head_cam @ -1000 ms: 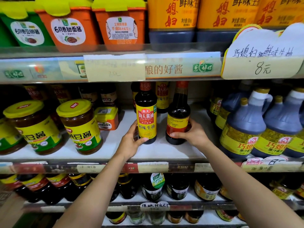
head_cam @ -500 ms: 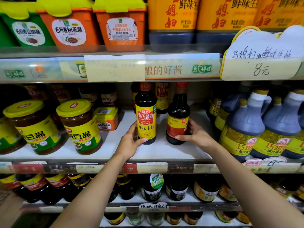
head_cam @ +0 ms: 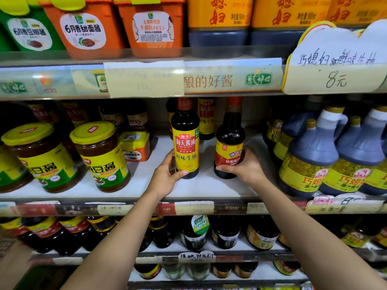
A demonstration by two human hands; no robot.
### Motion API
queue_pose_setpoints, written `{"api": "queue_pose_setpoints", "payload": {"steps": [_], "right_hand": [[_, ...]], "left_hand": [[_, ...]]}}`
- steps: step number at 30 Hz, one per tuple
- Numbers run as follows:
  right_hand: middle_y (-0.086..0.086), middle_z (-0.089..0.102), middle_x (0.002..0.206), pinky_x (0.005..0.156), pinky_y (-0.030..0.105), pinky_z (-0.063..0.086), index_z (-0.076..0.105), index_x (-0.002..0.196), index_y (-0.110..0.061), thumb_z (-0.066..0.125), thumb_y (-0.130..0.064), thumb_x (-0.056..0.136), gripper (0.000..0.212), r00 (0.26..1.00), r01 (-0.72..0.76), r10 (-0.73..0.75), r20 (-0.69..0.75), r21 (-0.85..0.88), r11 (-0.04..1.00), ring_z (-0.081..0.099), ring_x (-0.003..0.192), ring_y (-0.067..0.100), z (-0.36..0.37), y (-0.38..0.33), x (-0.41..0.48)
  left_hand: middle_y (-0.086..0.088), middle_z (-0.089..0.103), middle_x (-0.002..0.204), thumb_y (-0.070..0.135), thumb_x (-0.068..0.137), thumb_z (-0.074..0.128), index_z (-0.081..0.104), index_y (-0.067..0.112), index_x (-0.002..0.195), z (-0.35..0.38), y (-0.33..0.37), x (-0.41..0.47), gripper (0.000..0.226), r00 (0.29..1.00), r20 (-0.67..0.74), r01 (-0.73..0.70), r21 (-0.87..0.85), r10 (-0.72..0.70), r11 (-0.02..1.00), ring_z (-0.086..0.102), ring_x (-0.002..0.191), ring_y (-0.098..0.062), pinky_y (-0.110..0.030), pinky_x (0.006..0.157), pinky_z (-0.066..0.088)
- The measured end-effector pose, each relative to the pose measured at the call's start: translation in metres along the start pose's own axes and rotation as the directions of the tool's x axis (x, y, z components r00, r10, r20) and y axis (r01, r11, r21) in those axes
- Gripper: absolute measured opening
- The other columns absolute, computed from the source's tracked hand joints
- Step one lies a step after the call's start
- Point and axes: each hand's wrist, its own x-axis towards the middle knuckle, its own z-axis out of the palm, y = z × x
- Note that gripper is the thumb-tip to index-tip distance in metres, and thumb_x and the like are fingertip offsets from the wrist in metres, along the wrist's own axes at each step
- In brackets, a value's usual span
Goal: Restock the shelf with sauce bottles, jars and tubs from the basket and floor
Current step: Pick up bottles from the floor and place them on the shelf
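Sauce bottles stand two abreast on the white middle shelf (head_cam: pixel 201 188), each gripped by one bare hand, as I watch through the head camera. The left hand (head_cam: pixel 166 177) holds the yellow-labelled soy sauce bottle (head_cam: pixel 185 143) low on its body. Its fingers (head_cam: pixel 172 156) curl round the left side, and the thumb lies across the foot of the label. The right hand (head_cam: pixel 246 169) holds the dark bottle with the red-and-yellow label (head_cam: pixel 229 147) just beside it. The thumb presses the front near the base and the other fingers wrap behind the right side.

Both bottles are upright near the middle of the shelf, with a narrow gap between them. I cannot tell from my feed whether their bases bear fully on the board. More yellow-labelled bottles (head_cam: pixel 206 118) stand in a row directly behind them.

To the left, two yellow-lidded jars (head_cam: pixel 100 155) of bean paste sit at the shelf's front. A small orange tub (head_cam: pixel 135 146) sits behind them. To the right, grey-blue jugs (head_cam: pixel 310 160) with gold caps crowd the end of the shelf.

Overhead, a handwritten price card (head_cam: pixel 337 65) reading 8元 hangs on the upper rail. Orange tubs (head_cam: pixel 88 28) and large yellow-labelled containers (head_cam: pixel 219 15) stand on the shelf above. Dark bottles (head_cam: pixel 194 233) line the shelf below my forearms.
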Motion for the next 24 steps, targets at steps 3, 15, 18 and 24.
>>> {"api": "queue_pose_setpoints", "payload": {"steps": [3,15,18,24], "right_hand": [[-0.002,0.054,0.105,0.079,0.025,0.041,0.044,0.12,-0.011,0.088,-0.019,0.056,0.078,1.0,0.002,-0.002,0.006,0.006,1.0,0.053,0.095,0.013,0.0,0.003,-0.002],[0.009,0.056,0.126,0.097,0.038,0.045,0.041,0.131,-0.01,0.084,-0.01,0.061,0.082,0.993,-0.059,0.054,0.102,0.04,0.997,0.055,0.112,0.023,-0.015,0.016,-0.004],[0.01,0.057,0.126,0.1,0.042,0.045,0.043,0.13,-0.011,0.086,-0.016,0.058,0.084,0.996,-0.049,0.05,0.07,-0.01,0.999,0.055,0.114,0.026,-0.014,0.017,-0.004],[0.005,0.056,0.126,0.099,0.039,0.045,0.04,0.131,-0.017,0.086,-0.024,0.057,0.088,0.996,-0.03,0.033,0.088,-0.035,0.999,0.055,0.114,0.023,-0.013,0.015,-0.006]], "left_hand": [[-0.003,0.045,0.141,0.007,0.084,0.063,0.024,0.023,0.143,0.0,0.001,-0.001,0.073,1.0,0.003,-0.005,-0.007,0.005,1.0,0.043,0.129,-0.019,-0.027,0.102,0.033],[-0.001,0.05,0.136,0.012,0.081,0.069,0.029,0.025,0.142,-0.002,0.002,-0.003,0.074,1.0,-0.015,-0.02,0.033,0.02,0.999,0.047,0.124,-0.016,-0.029,0.104,0.036],[0.001,0.054,0.131,0.016,0.076,0.073,0.033,0.026,0.14,-0.001,0.003,-0.003,0.076,0.999,-0.032,-0.027,0.041,0.028,0.999,0.052,0.119,-0.014,-0.029,0.101,0.039],[-0.003,0.058,0.126,0.025,0.065,0.082,0.038,0.022,0.133,0.001,0.01,0.002,0.082,0.997,-0.078,0.006,0.096,0.001,0.995,0.056,0.113,-0.018,-0.036,0.098,0.045]]}}
